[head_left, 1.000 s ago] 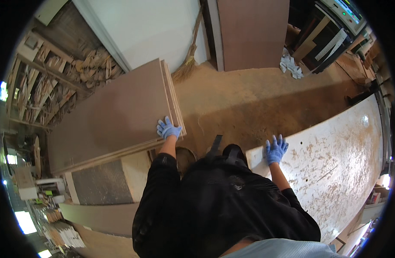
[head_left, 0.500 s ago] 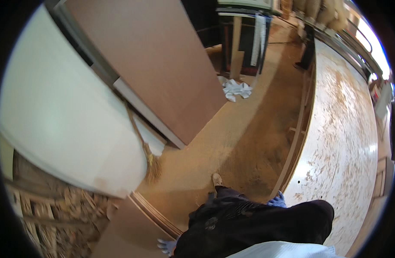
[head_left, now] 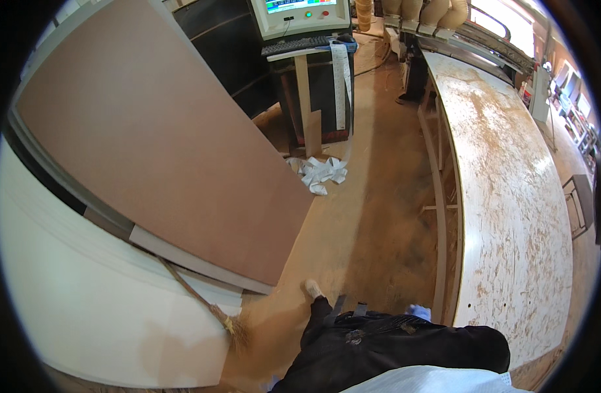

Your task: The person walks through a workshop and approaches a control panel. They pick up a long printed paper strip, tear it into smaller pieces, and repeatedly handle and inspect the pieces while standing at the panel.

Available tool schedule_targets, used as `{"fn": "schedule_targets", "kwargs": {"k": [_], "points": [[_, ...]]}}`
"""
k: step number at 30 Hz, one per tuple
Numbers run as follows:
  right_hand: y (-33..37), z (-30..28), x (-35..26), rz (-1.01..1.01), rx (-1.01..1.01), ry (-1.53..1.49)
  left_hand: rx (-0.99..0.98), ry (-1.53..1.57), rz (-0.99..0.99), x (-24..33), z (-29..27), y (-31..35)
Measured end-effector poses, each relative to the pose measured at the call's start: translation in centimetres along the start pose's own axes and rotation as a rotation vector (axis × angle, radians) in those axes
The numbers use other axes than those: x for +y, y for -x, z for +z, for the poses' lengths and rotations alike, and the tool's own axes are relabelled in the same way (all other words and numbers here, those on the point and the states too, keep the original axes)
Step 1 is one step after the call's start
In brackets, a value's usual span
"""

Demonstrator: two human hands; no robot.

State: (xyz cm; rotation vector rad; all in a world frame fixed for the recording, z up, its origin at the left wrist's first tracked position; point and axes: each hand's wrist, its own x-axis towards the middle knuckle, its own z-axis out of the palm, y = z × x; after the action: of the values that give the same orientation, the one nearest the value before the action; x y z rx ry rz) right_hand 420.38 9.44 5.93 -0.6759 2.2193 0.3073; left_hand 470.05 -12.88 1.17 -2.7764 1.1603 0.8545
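My right hand (head_left: 419, 312), in a bluish glove, shows only in part beyond the edge of my dark clothing. It hangs beside the long worktable (head_left: 503, 242) with nothing visible in it, and how its fingers are held does not show. Of my left hand (head_left: 272, 383) just a small gloved patch appears at the lower edge, its fingers hidden. A straw broom (head_left: 232, 327) lies against the white panel (head_left: 110, 314), the nearest thing ahead of the left hand.
A large brown board (head_left: 163, 144) leans on the left. Ahead stands a control console (head_left: 300, 23) with a screen and keyboard (head_left: 294, 46), crumpled white paper strips (head_left: 323, 171) on the dusty floor below. Wood dust covers the worktable; thick hoses (head_left: 428, 14) rise at its far end.
My view has swung up and forward, bringing the console screen into sight. The stacked brown boards by my left hand have left the picture, and that hand is now mostly hidden.
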Motion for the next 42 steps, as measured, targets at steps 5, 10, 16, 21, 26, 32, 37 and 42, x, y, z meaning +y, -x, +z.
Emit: {"fn": "schedule_targets", "kwargs": {"k": [5, 10, 16, 21, 26, 32, 37, 42], "points": [[-11.3, -7.7, -10.3, -0.221, 0.401, -0.338, -0.182, 0.663, 0.219, 15.5, 2.9, -11.0], [-14.0, -20.0, -18.0, -0.216, 0.38, -0.617, -0.153, 0.298, 0.618, 37.0, 3.9, -12.4], [-22.2, -20.7, -19.2, -0.112, 0.428, -0.94, -0.547, -0.022, 0.982, 52.8, 13.2, -8.8], [-28.3, -21.9, -15.0, -0.017, 0.489, -1.156, -0.773, -0.439, 1.288, 59.2, 16.4, -1.3], [-36.3, -33.6, -10.3, -0.028, 0.715, -1.267, -1.124, -0.413, 1.03, 63.2, 25.7, -6.6], [-46.0, -57.4, -9.0, -0.272, 0.889, -1.264, -0.782, -0.376, 0.932, 69.1, 23.2, -5.3], [-47.5, -78.2, -15.4, -0.567, 1.001, -1.046, -0.603, -0.327, 0.988, 72.0, 27.9, -4.1], [-50.9, -91.1, -24.2, -0.695, 1.11, -0.841, -0.811, -0.244, 0.976, 78.4, 29.6, 1.7]]}}
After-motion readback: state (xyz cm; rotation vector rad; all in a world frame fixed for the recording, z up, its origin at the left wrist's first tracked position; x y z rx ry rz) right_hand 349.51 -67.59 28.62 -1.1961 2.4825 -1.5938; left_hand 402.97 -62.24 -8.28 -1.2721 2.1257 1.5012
